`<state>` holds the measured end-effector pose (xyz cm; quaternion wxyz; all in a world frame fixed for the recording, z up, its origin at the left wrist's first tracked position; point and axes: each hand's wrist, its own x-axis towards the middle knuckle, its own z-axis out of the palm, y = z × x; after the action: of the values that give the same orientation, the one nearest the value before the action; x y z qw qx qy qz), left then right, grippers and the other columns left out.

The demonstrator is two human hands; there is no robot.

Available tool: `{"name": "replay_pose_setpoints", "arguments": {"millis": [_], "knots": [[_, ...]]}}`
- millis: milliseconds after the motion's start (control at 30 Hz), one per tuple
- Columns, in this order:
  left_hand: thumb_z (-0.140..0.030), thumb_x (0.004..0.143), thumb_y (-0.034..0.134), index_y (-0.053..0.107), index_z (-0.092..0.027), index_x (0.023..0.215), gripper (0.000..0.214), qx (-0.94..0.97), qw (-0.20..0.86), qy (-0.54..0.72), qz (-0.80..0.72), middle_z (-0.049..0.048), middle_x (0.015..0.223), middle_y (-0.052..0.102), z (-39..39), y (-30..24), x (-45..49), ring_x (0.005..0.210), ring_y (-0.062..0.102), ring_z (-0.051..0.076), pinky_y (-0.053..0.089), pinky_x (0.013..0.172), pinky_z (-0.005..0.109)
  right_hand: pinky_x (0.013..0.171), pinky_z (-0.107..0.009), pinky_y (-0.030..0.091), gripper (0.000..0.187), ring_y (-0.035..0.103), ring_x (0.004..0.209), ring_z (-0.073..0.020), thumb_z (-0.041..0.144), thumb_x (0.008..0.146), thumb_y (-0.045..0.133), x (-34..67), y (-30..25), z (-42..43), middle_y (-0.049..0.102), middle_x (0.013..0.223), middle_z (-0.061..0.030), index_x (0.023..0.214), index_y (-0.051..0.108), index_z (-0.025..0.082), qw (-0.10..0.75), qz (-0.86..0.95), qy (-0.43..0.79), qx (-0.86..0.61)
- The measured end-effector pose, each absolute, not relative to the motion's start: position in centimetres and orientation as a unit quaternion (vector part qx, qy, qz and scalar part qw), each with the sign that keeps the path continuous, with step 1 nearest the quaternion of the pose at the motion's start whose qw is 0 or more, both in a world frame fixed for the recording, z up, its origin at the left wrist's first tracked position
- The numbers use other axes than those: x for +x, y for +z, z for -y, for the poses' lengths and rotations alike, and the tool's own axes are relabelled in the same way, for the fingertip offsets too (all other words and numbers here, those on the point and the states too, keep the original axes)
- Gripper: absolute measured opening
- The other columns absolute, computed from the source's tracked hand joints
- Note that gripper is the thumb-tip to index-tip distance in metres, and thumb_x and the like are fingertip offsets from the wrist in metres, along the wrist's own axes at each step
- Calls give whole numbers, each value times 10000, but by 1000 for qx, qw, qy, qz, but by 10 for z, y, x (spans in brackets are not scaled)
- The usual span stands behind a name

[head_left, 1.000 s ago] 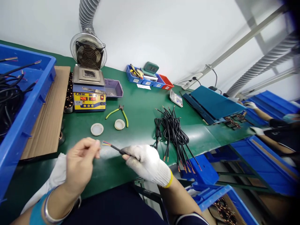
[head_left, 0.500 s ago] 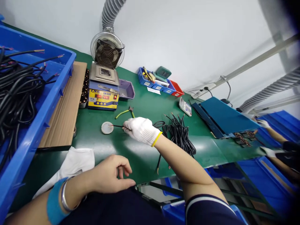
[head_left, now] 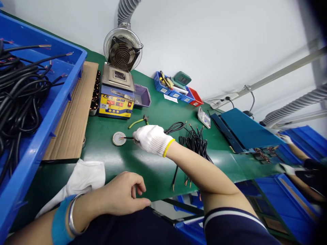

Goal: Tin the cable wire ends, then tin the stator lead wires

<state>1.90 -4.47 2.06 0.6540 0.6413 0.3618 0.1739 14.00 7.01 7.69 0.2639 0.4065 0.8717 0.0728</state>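
So, mid-dip right now — gloved right hand [head_left: 152,139] pinching a black cable [head_left: 129,138], stripped tips touching the small round dish [head_left: 119,139] near the counter's middle. Bare left hand [head_left: 122,195] loosely curled, holding nothing, resting at the near edge beside a white glove [head_left: 84,178]. Looks early-ish: small bundle [head_left: 195,144] lying to the right, plenty more cables in the blue bin [head_left: 51,109] at the left edge.

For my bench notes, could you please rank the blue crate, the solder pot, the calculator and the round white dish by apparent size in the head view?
1. Blue crate, though nearness to the camera enlarges it.
2. Solder pot.
3. Calculator.
4. Round white dish, looking close to the calculator, so unsure.
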Motion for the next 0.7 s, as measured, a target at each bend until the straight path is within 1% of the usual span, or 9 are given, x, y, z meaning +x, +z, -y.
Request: {"name": "replay_pose_setpoints", "arguments": {"millis": [133, 233, 300, 367, 467, 600, 700], "knots": [[-342, 682, 631, 616, -156, 772, 207, 639, 656, 168, -365, -1, 702, 604, 44, 23, 19, 591, 558, 114, 400, 525, 210, 540, -365, 407, 379, 597, 719, -322, 275, 890, 281, 138, 87, -69, 585, 788, -194, 868, 617, 101, 260, -871, 73, 410], [-345, 672, 640, 617, -157, 771, 213, 640, 656, 167, -365, -10, 675, 592, 46, 24, 19, 579, 552, 111, 394, 524, 208, 576, -386, 431, 350, 602, 774, -324, 305, 881, 326, 135, 111, -77, 597, 842, -191, 909, 622, 121, 250, -865, 82, 427], [-347, 666, 644, 618, -156, 779, 223, 635, 662, 161, -364, -14, 669, 588, 47, 23, 19, 578, 553, 112, 393, 523, 209, 617, -406, 449, 322, 604, 809, -322, 306, 874, 363, 129, 134, -92, 606, 856, -179, 897, 630, 128, 226, -859, 112, 446], [-351, 668, 641, 617, -153, 796, 237, 625, 673, 153, -365, -15, 667, 584, 48, 22, 19, 580, 551, 114, 391, 517, 210, 666, -440, 462, 305, 604, 848, -327, 301, 873, 396, 120, 156, -114, 610, 857, -175, 892, 635, 113, 183, -848, 161, 470], [-365, 672, 641, 612, -153, 820, 261, 616, 677, 154, -373, -28, 650, 560, 47, 21, 19, 577, 527, 106, 375, 509, 206, 765, -500, 452, 272, 589, 955, -343, 236, 871, 429, 99, 180, -158, 603, 913, -181, 954, 629, 71, 126, -833, 216, 493], [-372, 677, 641, 608, -148, 827, 272, 611, 675, 155, -384, -42, 630, 530, 44, 21, 18, 558, 480, 91, 355, 509, 206, 810, -578, 411, 231, 558, 1039, -377, 91, 829, 452, 68, 183, -220, 601, 942, -167, 963, 629, 29, 111, -830, 222, 499], [-360, 672, 643, 606, -142, 819, 266, 599, 685, 147, -388, -47, 611, 513, 41, 23, 18, 545, 458, 88, 349, 502, 205, 868, -597, 370, 177, 538, 1086, -366, 88, 796, 524, 50, 173, -253, 615, 936, -145, 915, 641, 31, 99, -841, 207, 489]]}}
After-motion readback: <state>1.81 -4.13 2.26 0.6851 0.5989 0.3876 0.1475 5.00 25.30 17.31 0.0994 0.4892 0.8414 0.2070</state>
